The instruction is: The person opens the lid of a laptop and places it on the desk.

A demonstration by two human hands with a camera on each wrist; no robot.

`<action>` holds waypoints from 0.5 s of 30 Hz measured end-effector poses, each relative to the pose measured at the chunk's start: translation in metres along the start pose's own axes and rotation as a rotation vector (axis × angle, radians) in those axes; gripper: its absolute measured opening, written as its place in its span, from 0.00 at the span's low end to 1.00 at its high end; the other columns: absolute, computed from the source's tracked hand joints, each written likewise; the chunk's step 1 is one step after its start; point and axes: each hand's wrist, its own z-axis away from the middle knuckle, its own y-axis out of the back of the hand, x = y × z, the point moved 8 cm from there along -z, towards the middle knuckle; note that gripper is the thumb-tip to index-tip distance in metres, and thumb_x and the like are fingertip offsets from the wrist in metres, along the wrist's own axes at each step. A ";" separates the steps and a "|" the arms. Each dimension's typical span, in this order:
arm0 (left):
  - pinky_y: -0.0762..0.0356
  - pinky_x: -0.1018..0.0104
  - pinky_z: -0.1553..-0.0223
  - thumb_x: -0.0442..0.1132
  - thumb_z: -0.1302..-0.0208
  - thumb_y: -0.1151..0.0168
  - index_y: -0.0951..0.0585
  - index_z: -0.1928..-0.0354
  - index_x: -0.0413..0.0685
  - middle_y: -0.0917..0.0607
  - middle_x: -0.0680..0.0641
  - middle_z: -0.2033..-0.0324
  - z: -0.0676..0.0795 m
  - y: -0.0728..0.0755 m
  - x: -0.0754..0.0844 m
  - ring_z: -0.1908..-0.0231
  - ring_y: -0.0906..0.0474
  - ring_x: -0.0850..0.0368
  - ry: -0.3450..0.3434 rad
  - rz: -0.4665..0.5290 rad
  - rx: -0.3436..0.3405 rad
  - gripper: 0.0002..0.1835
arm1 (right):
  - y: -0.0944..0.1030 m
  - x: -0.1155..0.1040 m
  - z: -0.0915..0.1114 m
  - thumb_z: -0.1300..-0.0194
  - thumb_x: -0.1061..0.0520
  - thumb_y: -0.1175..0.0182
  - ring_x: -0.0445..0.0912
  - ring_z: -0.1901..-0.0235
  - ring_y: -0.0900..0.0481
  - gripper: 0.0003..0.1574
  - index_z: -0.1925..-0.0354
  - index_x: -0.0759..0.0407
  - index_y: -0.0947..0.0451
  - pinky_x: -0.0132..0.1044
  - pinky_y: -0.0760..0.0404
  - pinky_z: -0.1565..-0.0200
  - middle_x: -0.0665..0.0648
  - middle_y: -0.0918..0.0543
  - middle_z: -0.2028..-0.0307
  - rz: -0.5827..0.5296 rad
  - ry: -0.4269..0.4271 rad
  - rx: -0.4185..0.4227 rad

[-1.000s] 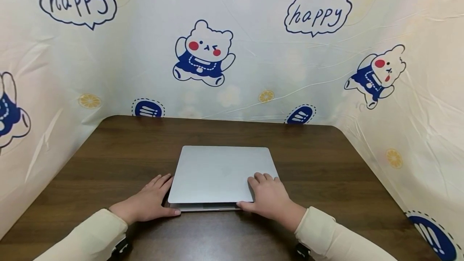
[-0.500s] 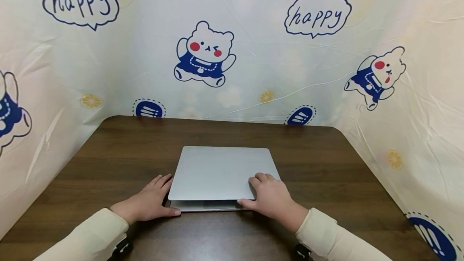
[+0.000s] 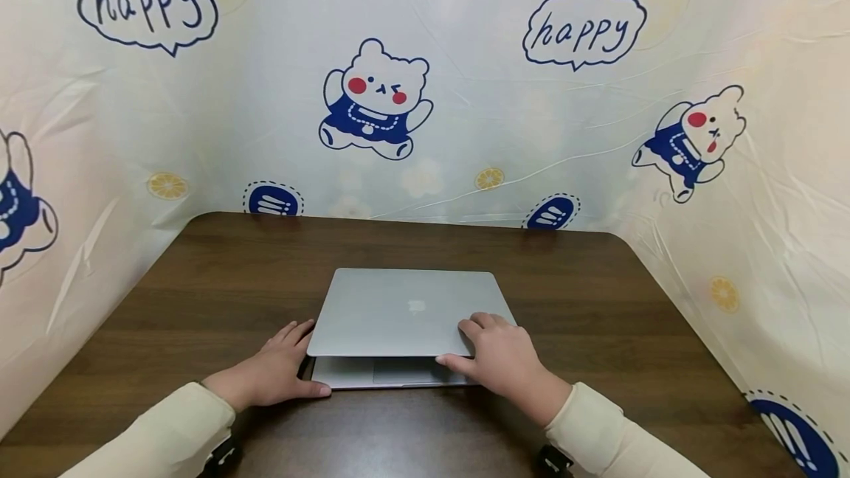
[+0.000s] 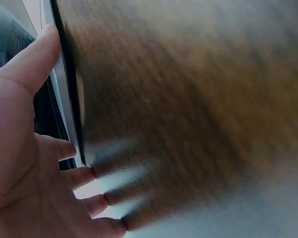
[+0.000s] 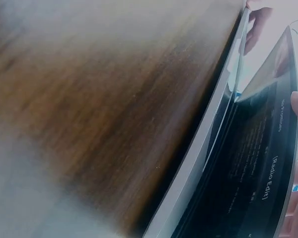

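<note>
A silver laptop (image 3: 398,319) stands partly raised at its lid, and a strip of its base (image 3: 352,373) with the trackpad shows below the lid's front edge. My right hand (image 3: 510,361) pinches the lid at its right front corner, thumb under the edge and fingers on top. In the right wrist view the lit, dark screen (image 5: 256,158) with white text faces down towards the base. My left hand (image 3: 268,369) rests at the laptop's left side with spread fingers on the table, its thumb (image 4: 37,57) lying on the front left corner of the base.
A dark brown wooden table (image 3: 232,271) carries the laptop. Behind it and along both sides hangs a pale printed curtain (image 3: 465,109) with cartoon bears and "happy" bubbles.
The laptop lid's front edge has risen, widening the gap above the base. My right hand has moved slightly up and right with it. The left hand stays in place.
</note>
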 end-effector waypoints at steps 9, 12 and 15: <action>0.46 0.32 0.49 0.69 0.58 0.40 0.40 0.37 0.37 0.42 0.30 0.39 0.000 0.000 -0.001 0.40 0.50 0.28 -0.007 0.000 0.002 0.54 | 0.006 0.002 -0.002 0.50 0.21 0.55 0.45 0.60 0.22 0.41 0.59 0.49 0.21 0.43 0.24 0.75 0.50 0.20 0.61 0.001 -0.008 0.060; 0.46 0.32 0.49 0.69 0.58 0.39 0.39 0.36 0.38 0.42 0.31 0.39 0.000 0.001 -0.001 0.40 0.50 0.28 -0.009 0.005 0.009 0.53 | 0.008 0.003 -0.003 0.50 0.21 0.55 0.45 0.60 0.22 0.40 0.59 0.48 0.21 0.43 0.24 0.75 0.50 0.20 0.61 -0.005 -0.020 0.070; 0.46 0.32 0.49 0.69 0.59 0.39 0.40 0.36 0.39 0.41 0.31 0.39 0.000 0.001 -0.002 0.40 0.50 0.28 -0.006 0.009 0.015 0.54 | 0.010 0.004 -0.005 0.50 0.21 0.55 0.45 0.60 0.22 0.40 0.58 0.48 0.20 0.43 0.24 0.74 0.49 0.20 0.61 -0.007 -0.025 0.071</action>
